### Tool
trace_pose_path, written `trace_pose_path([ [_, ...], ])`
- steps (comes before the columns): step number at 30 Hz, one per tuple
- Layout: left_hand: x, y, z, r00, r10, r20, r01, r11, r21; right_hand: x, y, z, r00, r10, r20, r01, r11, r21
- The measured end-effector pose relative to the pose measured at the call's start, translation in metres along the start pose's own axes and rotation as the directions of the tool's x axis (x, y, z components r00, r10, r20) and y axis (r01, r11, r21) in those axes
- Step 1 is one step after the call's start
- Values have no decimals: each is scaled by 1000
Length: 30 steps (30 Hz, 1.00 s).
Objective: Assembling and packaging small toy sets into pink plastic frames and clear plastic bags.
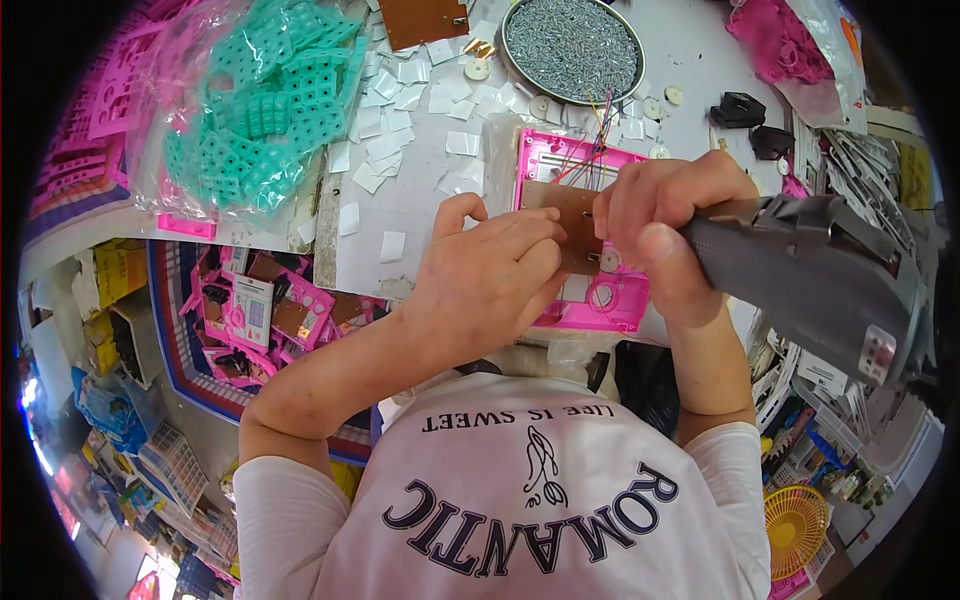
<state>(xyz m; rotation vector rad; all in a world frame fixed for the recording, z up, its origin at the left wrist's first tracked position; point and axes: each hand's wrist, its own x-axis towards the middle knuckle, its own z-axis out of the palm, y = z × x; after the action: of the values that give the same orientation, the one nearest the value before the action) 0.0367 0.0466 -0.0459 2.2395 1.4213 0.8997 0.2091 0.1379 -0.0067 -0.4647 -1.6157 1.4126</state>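
Note:
A pink plastic casing (628, 318) lies in front of me with a brown circuit board (580, 252) in it. Thin coloured wires (598, 150) rise from its far end. My left hand (500, 265) is closed over the board's left side, fingers curled and fingertips against it; whatever they pinch is hidden. Wrapped in my right hand (675, 215) is the front of a dark grey electric screwdriver (810, 265), its body slanting off to the right. The fingers cover its tip, above the board's right side.
A round metal dish (572, 50) of small screws stands beyond the casing. White square pieces (385, 150) lie scattered left of it. A clear bag of turquoise keypads (265, 110) sits far left, above a basket of pink assemblies (270, 310). Black parts (738, 110) lie to the right.

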Motion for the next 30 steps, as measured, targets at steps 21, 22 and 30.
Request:
trace_pose_path([
  [21,73,-35,-22,998,66,-2,-62,925,-375,9,-33,-18,996,-42,74,21,963,268],
  [22,95,-65,-14,982,73,-176,-126,942,-310,9,-30,-11,999,-23,48,10,966,258],
  [30,156,-108,10,996,-51,-75,78,906,416,-6,-19,11,989,100,108,-134,915,381],
])
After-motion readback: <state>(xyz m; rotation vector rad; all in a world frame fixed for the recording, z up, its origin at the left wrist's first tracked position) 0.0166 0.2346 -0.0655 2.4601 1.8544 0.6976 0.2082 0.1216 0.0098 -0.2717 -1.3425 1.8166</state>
